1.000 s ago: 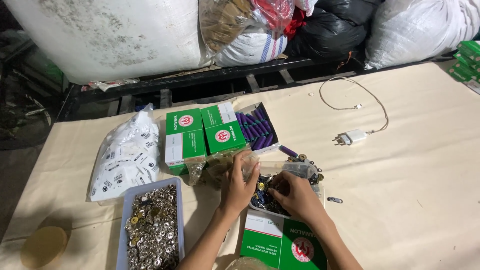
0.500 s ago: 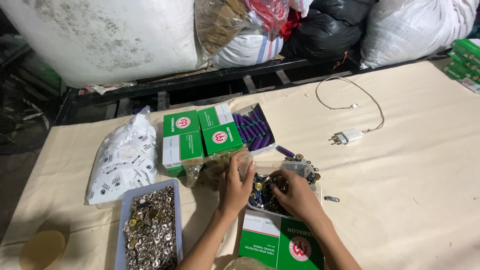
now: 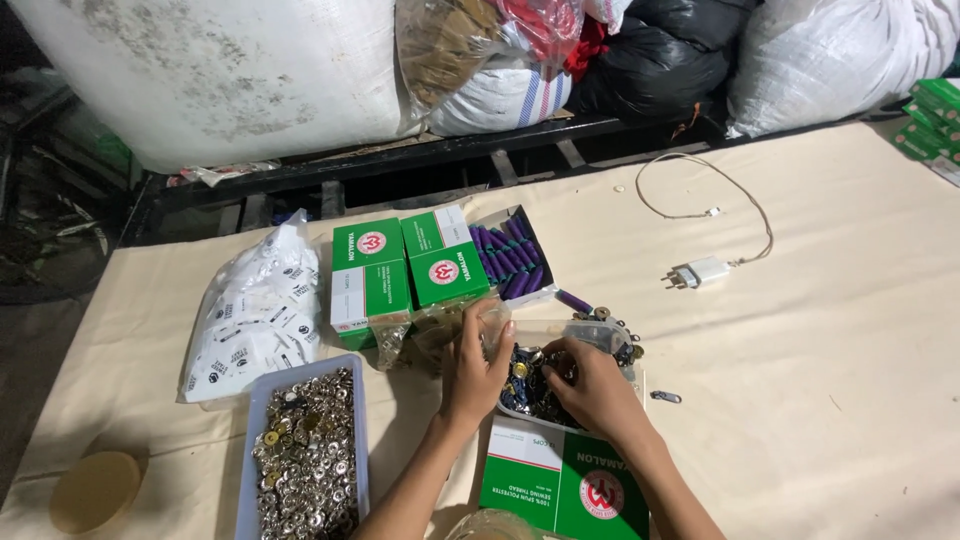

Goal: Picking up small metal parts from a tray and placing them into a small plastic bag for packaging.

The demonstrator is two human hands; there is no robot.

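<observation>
Both hands digging in fastener tray (image 3: 600, 335). L hand (image 3: 478, 362) gripping clear bag (image 3: 440, 325); R hand (image 3: 590, 385) fingers curled, pinching small metal bits.

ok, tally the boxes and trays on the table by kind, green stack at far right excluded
Closed green and white boxes: 3
Open box of purple spools: 1
Tray of silver snaps: 1
Clear tray under the left hand and right hand: 1
Total: 6

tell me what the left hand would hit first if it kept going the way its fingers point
Probably the green boxes just beyond the left hand, though the clear bag it touches comes first; depth is hard to judge.
</observation>
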